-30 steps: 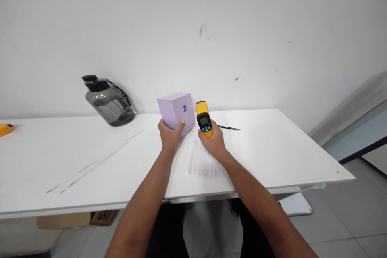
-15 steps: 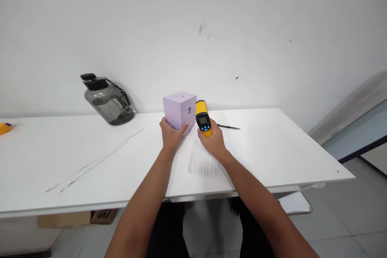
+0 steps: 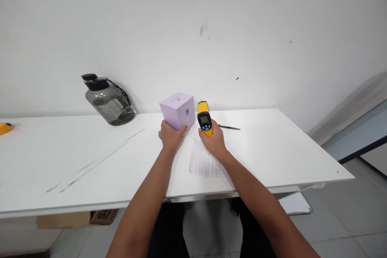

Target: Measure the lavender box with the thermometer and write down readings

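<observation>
We have the lilac box (image 3: 177,109) near the back of the white table (image 3: 272,149), tilted, its top and two side faces turned towards us; a dark emblem marks its right face and a small gold mark its top. Our left hand (image 3: 171,136) grasps it low down, thumb against the right face and fingers round the left, though we cannot tell whether its base touches the tabletop. Just beside it, to the right, our right hand (image 3: 215,142) is wrapped round the yellow-and-black handheld meter (image 3: 204,119), its screen and blue buttons facing us and its nose pointing to the wall (image 3: 187,48); the two held things are apart. A dark pen (image 3: 230,127) lies just beyond that hand, pointing right, and a patch of faint grey marks (image 3: 203,164) spreads on the table below. Further left, we see a large smoky bottle (image 3: 108,102) with a black cap and strap by the wall, and long dark streaks (image 3: 102,160) cross the surface nearer us. At the far left edge sits a yellow object (image 3: 4,128), partly cut off.
</observation>
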`<state>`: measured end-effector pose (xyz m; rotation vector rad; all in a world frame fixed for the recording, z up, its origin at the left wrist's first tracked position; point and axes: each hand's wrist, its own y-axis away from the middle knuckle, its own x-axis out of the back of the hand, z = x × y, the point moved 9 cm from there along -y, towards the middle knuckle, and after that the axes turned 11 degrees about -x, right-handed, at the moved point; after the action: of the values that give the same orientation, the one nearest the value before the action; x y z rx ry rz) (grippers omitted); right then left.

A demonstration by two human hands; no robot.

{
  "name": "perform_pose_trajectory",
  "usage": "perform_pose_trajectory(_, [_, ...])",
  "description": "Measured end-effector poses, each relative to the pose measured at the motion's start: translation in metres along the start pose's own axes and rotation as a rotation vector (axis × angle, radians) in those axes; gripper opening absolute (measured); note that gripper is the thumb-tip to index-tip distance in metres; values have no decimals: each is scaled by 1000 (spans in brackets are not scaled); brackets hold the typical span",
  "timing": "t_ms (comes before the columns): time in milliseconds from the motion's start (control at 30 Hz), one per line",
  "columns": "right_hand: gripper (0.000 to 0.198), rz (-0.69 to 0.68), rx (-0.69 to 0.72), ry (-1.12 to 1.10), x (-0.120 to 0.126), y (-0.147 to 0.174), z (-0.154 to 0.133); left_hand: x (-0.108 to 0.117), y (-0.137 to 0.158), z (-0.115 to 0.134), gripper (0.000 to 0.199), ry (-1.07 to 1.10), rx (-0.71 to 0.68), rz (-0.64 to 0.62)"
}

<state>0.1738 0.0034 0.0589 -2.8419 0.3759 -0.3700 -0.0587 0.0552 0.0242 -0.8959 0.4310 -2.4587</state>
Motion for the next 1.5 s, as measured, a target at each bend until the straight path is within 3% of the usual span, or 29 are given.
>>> perform_pose_trajectory(300, [43, -8, 3, 23, -3, 0, 3, -2, 0, -6, 89, -52, 62, -49])
perform_pose_trajectory(633, [43, -6, -27, 27, -2, 0, 3, -6, 7, -7, 85, -289, 150, -203])
perform_pose_trajectory(900, [43, -24, -48, 9, -4, 0, 3, -8, 7, -8, 86, -265, 142, -184])
perform_pose_trajectory(1000, [46, -55, -85, 1, -7, 1, 5, -5, 5, -6, 96, -230, 80, -84])
perform_pose_trajectory(1067, [52, -87, -133, -27, -10, 1, 8, 6, 3, 6, 102, -194, -73, 78])
perform_pose_trajectory(1167, [60, -152, -159, -110, -18, 0, 13, 32, 13, 32, 87, -82, -383, 372])
perform_pose_trajectory(1233, [63, -200, -119, -156, -25, 1, 12, 41, 24, 47, 70, 49, -538, 433])
perform_pose_trajectory(1267, [66, -224, -89, -170, -28, 1, 12, 39, 28, 54, 63, 121, -593, 384])
perform_pose_trajectory(1367, [78, -311, -23, -207, -41, 5, 13, 16, 36, 77, 57, 269, -652, 60])
perform_pose_trajectory(1500, [83, -311, -16, -201, -48, 10, 20, -11, 44, 87, 56, 312, -536, -238])
